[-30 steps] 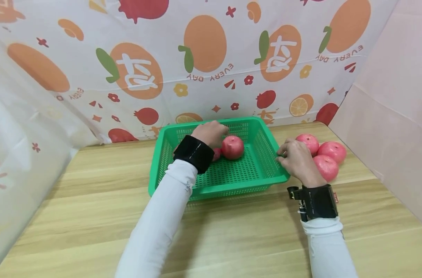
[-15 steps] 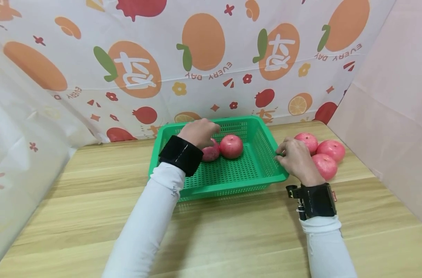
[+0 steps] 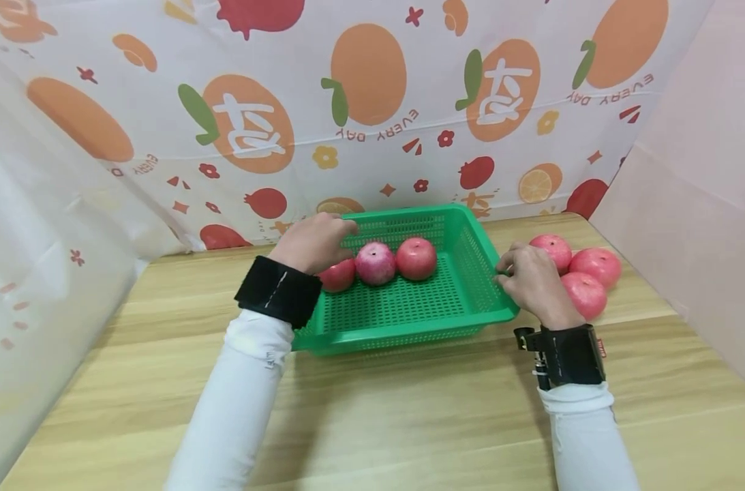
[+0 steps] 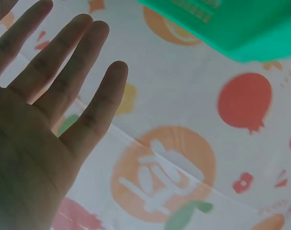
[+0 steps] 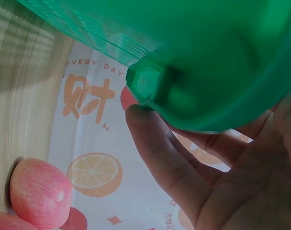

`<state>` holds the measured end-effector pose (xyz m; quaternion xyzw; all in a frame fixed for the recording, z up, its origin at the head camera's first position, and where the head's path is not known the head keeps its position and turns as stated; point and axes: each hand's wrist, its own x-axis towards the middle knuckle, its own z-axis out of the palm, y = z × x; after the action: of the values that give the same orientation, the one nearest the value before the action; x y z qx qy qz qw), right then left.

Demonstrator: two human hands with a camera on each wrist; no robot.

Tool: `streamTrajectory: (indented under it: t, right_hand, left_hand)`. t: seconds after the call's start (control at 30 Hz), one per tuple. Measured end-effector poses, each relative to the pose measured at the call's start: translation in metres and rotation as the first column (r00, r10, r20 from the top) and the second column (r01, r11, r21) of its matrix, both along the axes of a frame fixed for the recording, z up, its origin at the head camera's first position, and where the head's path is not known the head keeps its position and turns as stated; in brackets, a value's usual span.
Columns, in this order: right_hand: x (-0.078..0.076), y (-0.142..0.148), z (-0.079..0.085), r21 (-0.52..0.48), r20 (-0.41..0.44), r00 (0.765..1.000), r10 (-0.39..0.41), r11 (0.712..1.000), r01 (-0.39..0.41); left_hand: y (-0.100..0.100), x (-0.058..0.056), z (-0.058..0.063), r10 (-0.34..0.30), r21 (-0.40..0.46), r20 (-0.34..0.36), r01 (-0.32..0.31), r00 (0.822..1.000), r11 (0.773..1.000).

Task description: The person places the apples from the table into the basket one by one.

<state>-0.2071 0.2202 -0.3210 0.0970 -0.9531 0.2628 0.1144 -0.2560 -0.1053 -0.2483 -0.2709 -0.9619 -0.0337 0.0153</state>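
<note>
Leftward shift of the left hand (image 3: 313, 243): over the last second it has passed from above the fruit to the left edge of the green basket (image 3: 384, 305), uncovering the middle fruit (image 3: 375, 264) and part of the left fruit (image 3: 337, 277). Left wrist view: fingers extended and spread, palm bare, nothing held; the thumb is out of sight. Right hand (image 3: 534, 281): curled at the basket's right edge, near the front right corner, pinching the rim; the right wrist view shows a fingertip against the rim's underside. Basket: near the back edge of the wood-patterned surface (image 3: 421, 423), containing three fruits in a side-by-side row, the right fruit (image 3: 416, 258) lying beyond the middle one. Outside the basket, three pinkish-red fruits (image 3: 596, 266) cluster by the right edge of the surface, toward its back right corner, just beside the right hand. Both wrists bear black bands (image 3: 278, 292) over white sleeves (image 3: 237, 395). Behind: a fruit-printed cloth (image 3: 313, 116).
</note>
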Motion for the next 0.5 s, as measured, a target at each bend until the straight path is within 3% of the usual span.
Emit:
streamTrajectory:
  t: [0.23, 0.5]
  right_hand:
    - [-0.001, 0.003, -0.001, 0.000, -0.007, 1.000, 0.006, 1.000, -0.006]
    - [-0.001, 0.002, -0.001, 0.007, -0.018, 1.000, 0.009, 1.000, -0.009]
  left_hand:
    - [-0.027, 0.006, -0.001, 0.036, 0.053, 0.020, -0.037, 0.999, 0.998]
    - [-0.062, 0.018, -0.006, 0.065, 0.153, -0.014, -0.062, 0.998, 0.986]
